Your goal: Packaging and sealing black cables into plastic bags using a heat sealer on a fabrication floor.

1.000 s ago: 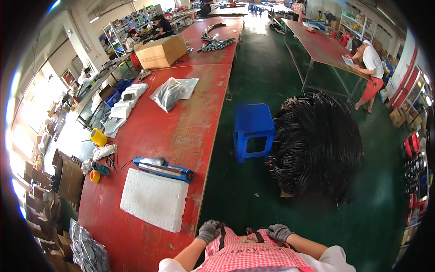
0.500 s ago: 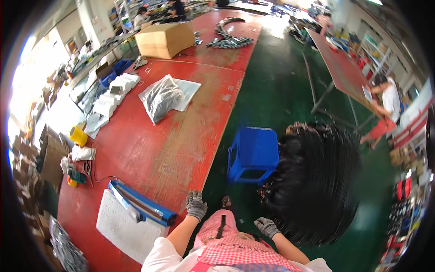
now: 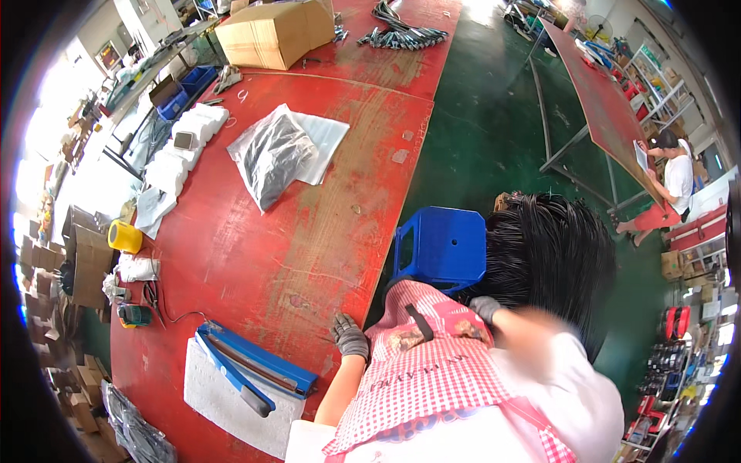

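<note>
My left hand [image 3: 350, 337], in a grey glove, lies on the edge of the red table [image 3: 255, 270] with its fingers stretched out and nothing in them. My right hand [image 3: 485, 308], also gloved, is beside my checked apron [image 3: 432, 370], at the near side of a large bundle of black cables [image 3: 552, 247]. Its fingers are too hidden to show a grip, and the forearm is smeared by motion. Just ahead of me stands a blue plastic stool [image 3: 451, 243], with the cable bundle against its right side.
A blue-framed paper cutter [image 3: 255, 370] with a white base lies at the table's near left. Farther off are a clear bag with dark contents [image 3: 274, 158], a cardboard box [image 3: 270, 35] and a cable bunch [image 3: 401, 35]. At right, a person [image 3: 675, 177] sits by another table.
I have moved forward, closer to the stool, and my body leans. My right hand has gone forward to the cables' near side. My left hand stays at the table edge.
</note>
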